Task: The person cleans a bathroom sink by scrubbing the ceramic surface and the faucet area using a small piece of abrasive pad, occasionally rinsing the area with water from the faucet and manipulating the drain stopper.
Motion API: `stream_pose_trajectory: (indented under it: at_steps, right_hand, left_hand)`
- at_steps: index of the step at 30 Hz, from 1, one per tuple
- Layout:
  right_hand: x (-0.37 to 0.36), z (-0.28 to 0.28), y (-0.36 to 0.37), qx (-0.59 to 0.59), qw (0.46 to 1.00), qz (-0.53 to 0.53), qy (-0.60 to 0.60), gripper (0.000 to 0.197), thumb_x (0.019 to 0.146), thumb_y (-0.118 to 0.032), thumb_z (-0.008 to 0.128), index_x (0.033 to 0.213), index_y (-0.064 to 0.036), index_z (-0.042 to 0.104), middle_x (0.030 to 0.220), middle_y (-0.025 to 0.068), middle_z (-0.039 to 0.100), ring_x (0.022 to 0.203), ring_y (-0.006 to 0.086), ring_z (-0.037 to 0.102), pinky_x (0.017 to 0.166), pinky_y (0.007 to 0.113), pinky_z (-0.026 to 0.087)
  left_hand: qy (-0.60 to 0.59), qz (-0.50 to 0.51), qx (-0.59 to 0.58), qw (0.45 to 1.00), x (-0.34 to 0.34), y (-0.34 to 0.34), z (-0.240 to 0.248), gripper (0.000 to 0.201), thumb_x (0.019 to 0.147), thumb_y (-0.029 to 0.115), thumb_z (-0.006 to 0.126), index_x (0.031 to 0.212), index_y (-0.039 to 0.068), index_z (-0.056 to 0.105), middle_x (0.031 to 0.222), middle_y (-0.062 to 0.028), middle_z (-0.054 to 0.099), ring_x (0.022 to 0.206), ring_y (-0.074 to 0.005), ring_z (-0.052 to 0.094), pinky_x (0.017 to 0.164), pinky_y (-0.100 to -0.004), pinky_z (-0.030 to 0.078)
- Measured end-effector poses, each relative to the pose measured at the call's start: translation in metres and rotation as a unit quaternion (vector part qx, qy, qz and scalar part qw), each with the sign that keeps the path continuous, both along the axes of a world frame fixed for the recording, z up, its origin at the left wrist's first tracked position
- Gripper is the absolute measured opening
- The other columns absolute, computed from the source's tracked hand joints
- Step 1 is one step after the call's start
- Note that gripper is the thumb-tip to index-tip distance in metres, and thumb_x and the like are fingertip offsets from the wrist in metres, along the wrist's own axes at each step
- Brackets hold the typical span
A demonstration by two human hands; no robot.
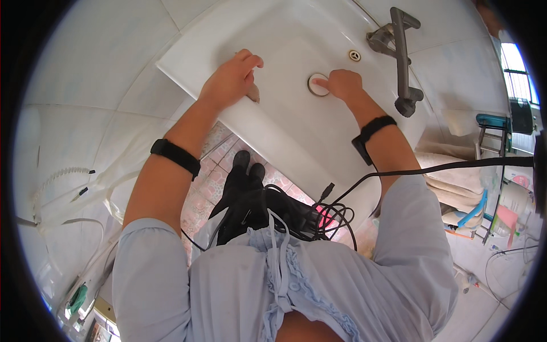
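A white washbasin (310, 171) lies before me. My left hand (228, 80) is at its near left rim, with its fingers curled. A small greyish-beige thing (254, 94) pokes out below that hand; its kind I cannot make out, and the hand hides most of it. Inside the basin, my right hand (345, 84) is closed, one digit stretched out and its tip touching the round, light drain stopper (314, 90). The stopper has a dark ring round it. No object shows in the right hand's curled fingers.
Right of the basin's overflow hole (354, 56) stands a grey faucet (402, 62). A black cable (444, 169) crosses from the right to a tangle of loops (336, 219) before my body. Folded beige cloth (450, 182) is at the right, by a metal ladder (491, 137).
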State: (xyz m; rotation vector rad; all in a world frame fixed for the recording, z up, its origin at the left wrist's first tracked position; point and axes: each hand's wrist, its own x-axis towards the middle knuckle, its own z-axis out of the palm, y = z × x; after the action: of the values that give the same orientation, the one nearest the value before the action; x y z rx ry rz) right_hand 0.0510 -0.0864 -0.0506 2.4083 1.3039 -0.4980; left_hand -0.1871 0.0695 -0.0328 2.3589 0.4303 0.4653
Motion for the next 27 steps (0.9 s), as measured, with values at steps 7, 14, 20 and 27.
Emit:
stream_pose_trajectory:
  at_steps: [7, 14, 20, 27]
  right_hand:
    - [-0.016, 0.009, 0.013, -0.101, 0.992, -0.057, 0.040, 0.054, 0.076, -0.053, 0.054, 0.102, -0.0054, 0.055, 0.093, 0.0073, 0.063, 0.089, 0.0247, 0.059, 0.072, 0.037, 0.046]
    - [-0.002, -0.011, -0.003, 0.052, 0.998, 0.022, 0.000, 0.054, 0.079, -0.056, 0.047, 0.097, -0.0071, 0.059, 0.093, 0.0070, 0.063, 0.091, 0.0241, 0.059, 0.073, 0.036, 0.046]
    - [-0.006, 0.000, -0.004, 0.022, 0.999, -0.027, -0.005, 0.054, 0.077, -0.057, 0.051, 0.092, -0.0072, 0.061, 0.091, 0.0073, 0.063, 0.090, 0.0239, 0.059, 0.071, 0.035, 0.046]
    - [-0.018, 0.011, 0.010, -0.121, 0.993, -0.009, 0.011, 0.047, 0.075, -0.050, 0.058, 0.100, -0.0109, 0.059, 0.095, 0.0063, 0.062, 0.088, 0.0231, 0.059, 0.071, 0.037, 0.047]
  left_hand:
    - [0.029, 0.009, 0.000, 1.000, -0.001, -0.002, 0.003, 0.019, 0.081, 0.002, 0.044, 0.096, 0.010, 0.051, 0.093, -0.0048, 0.049, 0.076, -0.0222, 0.053, 0.067, -0.0324, 0.044]
    - [0.039, 0.004, 0.000, 0.999, 0.002, -0.002, 0.002, 0.016, 0.083, 0.003, 0.045, 0.096, 0.009, 0.052, 0.093, -0.0044, 0.049, 0.074, -0.0207, 0.053, 0.067, -0.0299, 0.043]
    - [0.026, 0.007, -0.011, 1.000, -0.002, -0.002, 0.002, 0.016, 0.082, 0.002, 0.045, 0.095, 0.009, 0.052, 0.092, -0.0046, 0.049, 0.073, -0.0216, 0.052, 0.067, -0.0306, 0.043]
    - [0.019, 0.004, -0.023, 1.000, -0.002, -0.001, -0.001, 0.017, 0.082, 0.003, 0.044, 0.096, 0.010, 0.051, 0.092, -0.0049, 0.049, 0.073, -0.0223, 0.052, 0.066, -0.0324, 0.043]
